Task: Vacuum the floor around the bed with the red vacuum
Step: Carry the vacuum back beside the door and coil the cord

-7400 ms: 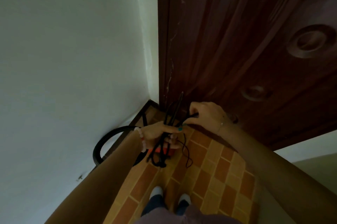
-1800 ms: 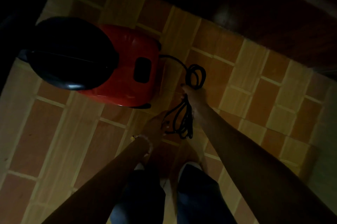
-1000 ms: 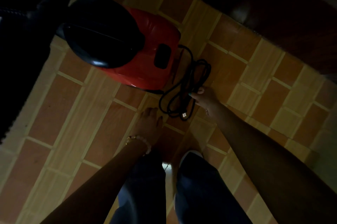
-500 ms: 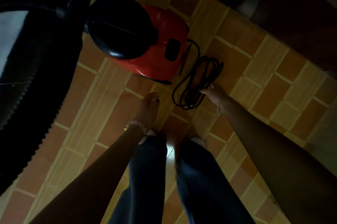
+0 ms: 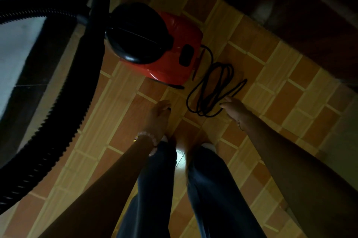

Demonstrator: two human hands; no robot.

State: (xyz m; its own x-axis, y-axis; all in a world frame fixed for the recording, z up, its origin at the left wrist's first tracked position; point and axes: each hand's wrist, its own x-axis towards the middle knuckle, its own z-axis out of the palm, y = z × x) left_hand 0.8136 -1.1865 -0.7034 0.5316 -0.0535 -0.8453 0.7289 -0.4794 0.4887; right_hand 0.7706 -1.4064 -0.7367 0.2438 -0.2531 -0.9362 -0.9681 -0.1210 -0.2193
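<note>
Evidently the left hand (image 5: 157, 116) is hanging empty, the right hand (image 5: 233, 108) is loosely brushing the cord (image 5: 210, 90) just ahead — loops wanting drawing out straight, untangled.

I see the vacuum (image 5: 164, 53) on the floor (image 5: 280, 92) ahead of the legs (image 5: 158, 179), its hose (image 5: 64, 106) looping off to the left. The coiled cord (image 5: 211, 90) lies just right of the vacuum. The left hand (image 5: 158, 117) hangs near the vacuum and the right hand (image 5: 234, 108) is at the cord's near end.

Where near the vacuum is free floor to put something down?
Bare brick-pattern tiled floor lies right of the coiled black cord, and between the ribbed black hose and the left hand. It is crowded between the red vacuum, cord and right hand.
</note>
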